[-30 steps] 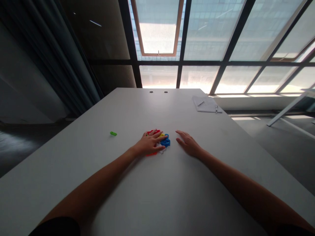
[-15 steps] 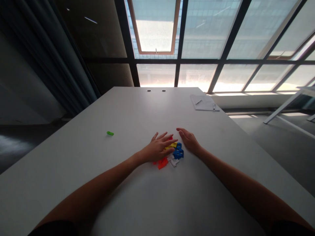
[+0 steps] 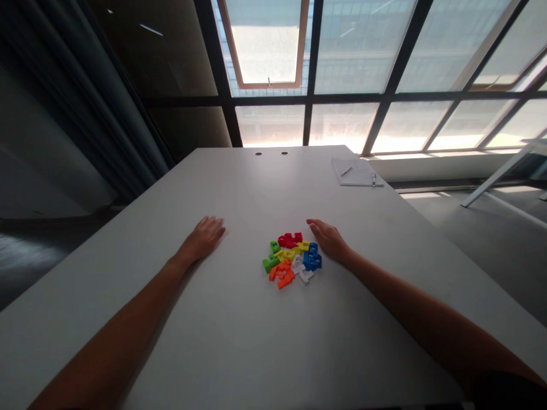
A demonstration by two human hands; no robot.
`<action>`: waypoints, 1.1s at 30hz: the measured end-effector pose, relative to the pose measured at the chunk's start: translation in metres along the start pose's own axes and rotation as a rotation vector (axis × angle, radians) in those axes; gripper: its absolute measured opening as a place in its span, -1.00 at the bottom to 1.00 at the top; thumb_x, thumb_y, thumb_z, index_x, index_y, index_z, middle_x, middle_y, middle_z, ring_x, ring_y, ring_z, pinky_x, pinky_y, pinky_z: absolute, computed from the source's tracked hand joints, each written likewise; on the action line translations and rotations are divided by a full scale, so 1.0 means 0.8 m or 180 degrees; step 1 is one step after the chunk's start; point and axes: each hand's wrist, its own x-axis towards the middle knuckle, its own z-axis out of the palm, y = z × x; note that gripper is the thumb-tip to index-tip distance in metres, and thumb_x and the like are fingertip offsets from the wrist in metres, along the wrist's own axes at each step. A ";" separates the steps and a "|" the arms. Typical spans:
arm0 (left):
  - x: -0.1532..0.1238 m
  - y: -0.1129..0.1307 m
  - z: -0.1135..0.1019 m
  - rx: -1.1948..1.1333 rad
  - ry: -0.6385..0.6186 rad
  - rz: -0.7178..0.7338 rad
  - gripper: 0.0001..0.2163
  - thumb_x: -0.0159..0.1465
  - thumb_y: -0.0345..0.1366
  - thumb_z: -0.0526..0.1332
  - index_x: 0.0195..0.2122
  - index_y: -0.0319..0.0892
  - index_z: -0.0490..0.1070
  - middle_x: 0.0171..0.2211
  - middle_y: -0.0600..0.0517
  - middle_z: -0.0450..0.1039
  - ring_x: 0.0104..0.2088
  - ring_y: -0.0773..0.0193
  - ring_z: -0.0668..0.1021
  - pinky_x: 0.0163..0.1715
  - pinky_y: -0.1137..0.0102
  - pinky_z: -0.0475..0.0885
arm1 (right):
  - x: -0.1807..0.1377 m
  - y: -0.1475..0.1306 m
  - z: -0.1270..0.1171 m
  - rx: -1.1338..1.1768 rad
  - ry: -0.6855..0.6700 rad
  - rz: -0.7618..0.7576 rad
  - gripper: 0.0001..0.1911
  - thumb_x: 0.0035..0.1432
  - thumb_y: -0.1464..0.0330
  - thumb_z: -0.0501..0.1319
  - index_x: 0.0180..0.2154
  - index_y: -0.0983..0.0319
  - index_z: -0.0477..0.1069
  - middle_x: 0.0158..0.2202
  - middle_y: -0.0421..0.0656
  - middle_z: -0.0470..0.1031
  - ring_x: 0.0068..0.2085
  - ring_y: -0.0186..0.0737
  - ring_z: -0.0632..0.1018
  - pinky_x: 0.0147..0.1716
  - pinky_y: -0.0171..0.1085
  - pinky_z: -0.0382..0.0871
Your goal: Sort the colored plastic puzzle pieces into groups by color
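A small pile of plastic puzzle pieces [image 3: 293,259], red, yellow, blue, green, orange and white, lies on the white table [image 3: 256,341]. My right hand [image 3: 327,239] rests palm down just right of the pile, fingers stretched out and nothing in them. My left hand [image 3: 204,236] lies flat on the table well to the left of the pile, fingers out and pointing away from me. Anything under its palm is hidden.
A sheet of paper with pens [image 3: 356,172] lies at the table's far right corner. Two cable holes [image 3: 271,153] sit near the far edge. Large windows stand beyond the table and a dark curtain [image 3: 106,114] hangs at the left.
My left hand has left the pile and slid left, uncovering the pieces. The lone green piece seen at the left before no longer shows where that hand now lies. My right hand has barely moved.
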 end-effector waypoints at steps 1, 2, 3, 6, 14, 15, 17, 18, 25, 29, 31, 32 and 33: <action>-0.002 0.018 0.007 -0.0139 -0.0074 0.0137 -0.20 0.66 0.24 -0.19 0.54 -0.24 0.48 0.55 -0.21 0.51 0.68 -0.24 0.33 0.74 -0.12 0.09 | 0.000 0.000 0.000 -0.0006 0.0002 0.0007 -0.29 0.73 -0.11 -0.05 0.34 0.16 0.67 0.32 0.07 0.73 0.33 0.16 0.73 0.43 0.13 0.59; -0.004 0.040 0.013 -0.0309 -0.0172 0.0258 -0.12 0.64 0.30 -0.23 0.56 -0.29 0.44 0.59 -0.27 0.45 0.69 -0.27 0.30 0.74 -0.14 0.08 | -0.001 -0.001 -0.001 -0.0010 0.0001 0.0010 -0.28 0.73 -0.11 -0.06 0.34 0.17 0.67 0.32 0.08 0.73 0.33 0.17 0.72 0.43 0.13 0.59; -0.008 0.063 0.018 -0.0482 -0.0274 0.0381 -0.05 0.62 0.37 -0.24 0.59 -0.32 0.41 0.62 -0.33 0.38 0.71 -0.29 0.27 0.74 -0.16 0.10 | -0.001 -0.001 -0.001 -0.0011 0.0000 0.0007 -0.28 0.73 -0.11 -0.06 0.34 0.17 0.67 0.32 0.08 0.73 0.33 0.17 0.72 0.43 0.13 0.59; -0.023 0.130 0.025 -0.1056 -0.0535 0.0772 -0.01 0.58 0.49 -0.20 0.69 -0.16 0.31 0.68 -0.25 0.29 0.74 -0.23 0.22 0.70 -0.10 0.23 | -0.002 -0.001 -0.002 -0.0009 -0.0014 -0.0031 -0.29 0.72 -0.10 -0.05 0.34 0.15 0.68 0.32 0.06 0.74 0.34 0.16 0.72 0.43 0.14 0.59; -0.031 0.165 0.002 -0.1941 0.0106 0.0601 -0.31 0.64 0.20 0.02 0.57 -0.13 0.47 0.55 -0.21 0.51 0.48 -0.12 0.59 0.48 -0.02 0.57 | -0.001 0.001 -0.001 -0.0047 -0.0094 -0.0038 -0.27 0.72 -0.12 -0.05 0.36 0.18 0.66 0.33 0.10 0.73 0.34 0.18 0.72 0.43 0.13 0.58; -0.028 0.159 0.001 -0.1887 0.0141 0.0550 -0.38 0.61 0.12 0.09 0.48 -0.13 0.55 0.45 -0.22 0.61 0.36 -0.11 0.68 0.35 0.00 0.67 | -0.001 0.001 -0.001 -0.0050 -0.0101 -0.0043 -0.26 0.72 -0.12 -0.05 0.36 0.19 0.66 0.33 0.11 0.72 0.34 0.18 0.72 0.43 0.14 0.58; -0.024 0.150 0.004 -0.1736 0.0070 0.0531 -0.50 0.52 -0.03 0.17 0.34 -0.11 0.65 0.28 -0.20 0.72 0.15 -0.06 0.76 0.10 0.08 0.76 | -0.001 0.001 -0.001 -0.0058 -0.0102 -0.0049 -0.27 0.73 -0.12 -0.04 0.36 0.18 0.67 0.33 0.10 0.72 0.34 0.18 0.72 0.43 0.14 0.58; -0.024 0.148 0.006 -0.1662 0.0001 0.0582 -0.53 0.47 -0.10 0.19 0.29 -0.10 0.68 0.22 -0.18 0.75 0.10 -0.04 0.77 0.04 0.11 0.76 | -0.002 0.000 -0.001 -0.0062 -0.0100 -0.0050 -0.28 0.73 -0.13 -0.04 0.35 0.17 0.67 0.33 0.09 0.72 0.34 0.18 0.72 0.43 0.14 0.59; -0.032 0.163 0.014 -0.1460 -0.0181 0.0960 -0.53 0.43 -0.24 0.22 0.32 -0.05 0.68 0.12 -0.11 0.77 -0.01 0.02 0.73 0.19 0.08 0.68 | -0.004 0.000 -0.003 -0.0049 -0.0099 -0.0066 -0.33 0.72 -0.09 0.02 0.34 0.16 0.69 0.32 0.09 0.73 0.32 0.18 0.72 0.42 0.14 0.59; -0.036 0.169 0.013 -0.1494 -0.0001 0.0840 -0.57 0.49 -0.17 0.22 0.30 -0.05 0.68 0.07 -0.11 0.74 0.03 0.01 0.73 0.16 0.13 0.68 | -0.004 -0.001 -0.003 -0.0038 -0.0119 -0.0063 -0.33 0.71 -0.07 0.02 0.33 0.18 0.69 0.31 0.09 0.74 0.31 0.18 0.73 0.41 0.14 0.60; -0.038 0.172 0.012 -0.1486 0.0005 0.0809 -0.59 0.50 -0.16 0.22 0.28 -0.06 0.68 0.00 -0.09 0.74 0.01 0.01 0.73 0.17 0.12 0.67 | -0.004 -0.001 -0.003 -0.0041 -0.0127 -0.0065 -0.34 0.71 -0.06 0.02 0.33 0.19 0.69 0.31 0.10 0.74 0.31 0.18 0.73 0.41 0.13 0.60; -0.038 0.173 0.013 -0.1471 -0.0021 0.0818 -0.59 0.51 -0.15 0.22 0.28 -0.07 0.68 -0.03 -0.08 0.74 0.00 0.01 0.72 0.19 0.11 0.66 | -0.004 -0.001 -0.003 -0.0044 -0.0127 -0.0070 -0.34 0.71 -0.06 0.03 0.33 0.19 0.69 0.31 0.10 0.74 0.31 0.18 0.73 0.41 0.13 0.59; -0.039 0.174 0.013 -0.1452 -0.0050 0.0838 -0.59 0.51 -0.15 0.22 0.28 -0.07 0.68 -0.04 -0.08 0.75 -0.01 0.01 0.72 0.21 0.09 0.65 | -0.004 -0.001 -0.003 -0.0046 -0.0125 -0.0076 -0.35 0.71 -0.06 0.03 0.33 0.19 0.69 0.31 0.10 0.74 0.31 0.18 0.73 0.41 0.14 0.59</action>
